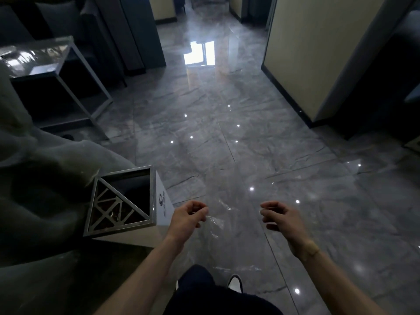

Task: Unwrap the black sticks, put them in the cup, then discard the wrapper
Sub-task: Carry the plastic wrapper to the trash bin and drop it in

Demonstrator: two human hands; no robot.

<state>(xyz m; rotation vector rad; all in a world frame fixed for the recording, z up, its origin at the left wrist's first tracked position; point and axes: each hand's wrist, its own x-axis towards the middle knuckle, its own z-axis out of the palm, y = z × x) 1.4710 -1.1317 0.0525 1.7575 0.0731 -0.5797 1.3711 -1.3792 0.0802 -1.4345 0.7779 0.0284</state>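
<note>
A clear plastic wrapper (213, 223) hangs in front of me over the floor, showing only as faint glints. My left hand (188, 215) pinches its upper edge between thumb and fingers. My right hand (280, 215) hovers at the same height further right, fingers curled inward; whether it touches the film is not visible. A white square bin (162, 208) with a metal top and a dark triangular opening (134, 185) stands just left of my left hand. No black sticks or cup are in view.
A grey upholstered seat (45, 178) fills the left side behind the bin. A glass-topped side table (36, 57) stands at the far left. A beige partition wall (318, 53) rises at the right. Glossy grey floor tiles (227, 133) stretch ahead; my shoe (235, 283) shows below.
</note>
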